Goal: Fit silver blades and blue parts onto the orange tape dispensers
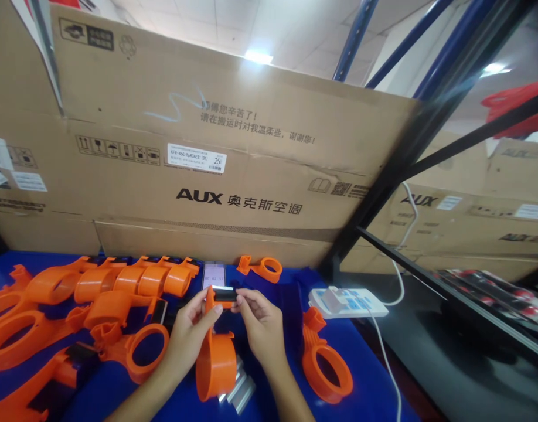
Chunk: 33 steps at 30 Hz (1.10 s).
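Far behind stands a cardboard box. On the blue table, finished orange dispensers pile left; one bare dispenser waits right. Your left hand grips the dispenser near centre; your right hand pinches its black blade, half seated.

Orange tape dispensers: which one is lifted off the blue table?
The orange tape dispenser held between the left hand and right hand; the others lie on the blue table.

Orange dispensers crowding left; right side freer.
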Available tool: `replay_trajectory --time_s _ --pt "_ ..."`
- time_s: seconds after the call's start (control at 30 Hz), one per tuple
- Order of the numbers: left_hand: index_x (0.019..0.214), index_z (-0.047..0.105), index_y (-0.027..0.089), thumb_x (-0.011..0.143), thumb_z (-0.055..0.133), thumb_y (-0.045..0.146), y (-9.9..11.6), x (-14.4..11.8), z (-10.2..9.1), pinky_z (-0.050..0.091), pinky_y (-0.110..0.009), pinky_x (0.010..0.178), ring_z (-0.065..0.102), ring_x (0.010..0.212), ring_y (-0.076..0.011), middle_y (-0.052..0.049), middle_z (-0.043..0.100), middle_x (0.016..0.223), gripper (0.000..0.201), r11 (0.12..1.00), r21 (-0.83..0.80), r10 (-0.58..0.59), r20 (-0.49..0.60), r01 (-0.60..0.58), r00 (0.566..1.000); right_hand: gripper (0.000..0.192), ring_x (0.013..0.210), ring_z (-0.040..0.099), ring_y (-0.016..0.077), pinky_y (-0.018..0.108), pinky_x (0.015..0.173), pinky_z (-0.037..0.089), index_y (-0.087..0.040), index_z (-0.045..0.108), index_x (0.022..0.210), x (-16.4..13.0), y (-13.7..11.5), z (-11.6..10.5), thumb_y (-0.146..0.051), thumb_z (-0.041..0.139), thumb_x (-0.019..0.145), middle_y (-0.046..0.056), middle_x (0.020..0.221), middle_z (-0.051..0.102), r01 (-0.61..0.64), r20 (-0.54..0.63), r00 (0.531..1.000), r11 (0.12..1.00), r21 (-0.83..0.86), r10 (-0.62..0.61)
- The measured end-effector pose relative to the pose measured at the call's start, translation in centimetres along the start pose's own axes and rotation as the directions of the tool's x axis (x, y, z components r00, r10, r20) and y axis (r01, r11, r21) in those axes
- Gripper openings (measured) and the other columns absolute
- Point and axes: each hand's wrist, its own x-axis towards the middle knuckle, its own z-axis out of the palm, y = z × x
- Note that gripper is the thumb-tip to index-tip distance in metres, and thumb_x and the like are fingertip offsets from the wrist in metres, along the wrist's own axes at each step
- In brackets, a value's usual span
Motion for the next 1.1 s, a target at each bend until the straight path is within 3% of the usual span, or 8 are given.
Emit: replay_trajectory --time_s 0.17,0.4,0.67,0.93,1.1 --pt "0.128 0.070 0.019 0.084 0.078 0.046 -0.3 0.1 0.0 0.049 -0.027 0.068 0.061 0.072 -0.0179 -0.003 0.072 0.085 0.052 1.000 0.019 -0.002 -0.026 0.002 1.000 0.020 0.071 0.074 0.0203 0.033 0.073 0.063 -0.020 0.077 0.099 0.1 0.0 0.1 -0.038 0.077 0.088 0.006 0.085 0.078 -0.062 -0.012 0.998 0.997 0.039 0.063" --pt "0.126 0.073 0.020 0.080 0.080 0.048 -0.5 -0.2 0.1 0.052 -0.030 0.073 0.068 0.082 -0.0230 -0.007 0.078 0.097 0.054 0.999 0.032 0.012 -0.043 -0.011 0.999 0.025 0.072 0.075 0.0219 0.035 0.070 0.064 -0.020 0.076 0.103 0.0 0.3 0.5 -0.040 0.076 0.088 0.008 0.086 0.077 -0.009 -0.009 1.000 1.000 -0.010 0.009" --pt "0.130 0.071 0.017 0.079 0.080 0.048 -1.4 0.4 -0.3 0.048 -0.027 0.063 0.055 0.065 -0.0161 -0.001 0.066 0.076 0.061 0.998 0.050 -0.026 -0.047 0.028 0.999 0.021 0.072 0.073 0.0207 0.033 0.068 0.063 -0.020 0.076 0.101 -0.4 0.0 0.4 -0.037 0.076 0.088 0.007 0.089 0.075 0.008 -0.036 0.999 1.000 -0.028 -0.009" --pt "0.125 0.074 0.016 0.075 0.084 0.046 -0.9 0.0 0.0 0.048 -0.027 0.062 0.052 0.065 -0.0164 0.001 0.060 0.072 0.059 0.998 0.061 -0.009 -0.062 0.013 0.998 0.022 0.068 0.070 0.0194 0.031 0.068 0.060 -0.018 0.076 0.094 -0.3 -0.5 0.7 -0.039 0.076 0.089 0.004 0.072 0.073 -0.025 -0.073 0.997 1.000 -0.009 0.024" --pt "0.122 0.074 0.017 0.077 0.082 0.045 -0.4 0.0 0.0 0.048 -0.027 0.063 0.053 0.066 -0.0165 0.000 0.061 0.074 0.053 0.999 0.049 -0.018 -0.050 0.020 0.999 0.024 0.072 0.072 0.0214 0.033 0.068 0.062 -0.019 0.078 0.098 -0.6 -0.1 0.7 -0.041 0.074 0.090 0.009 0.088 0.077 0.018 -0.051 0.998 0.998 -0.063 -0.021"
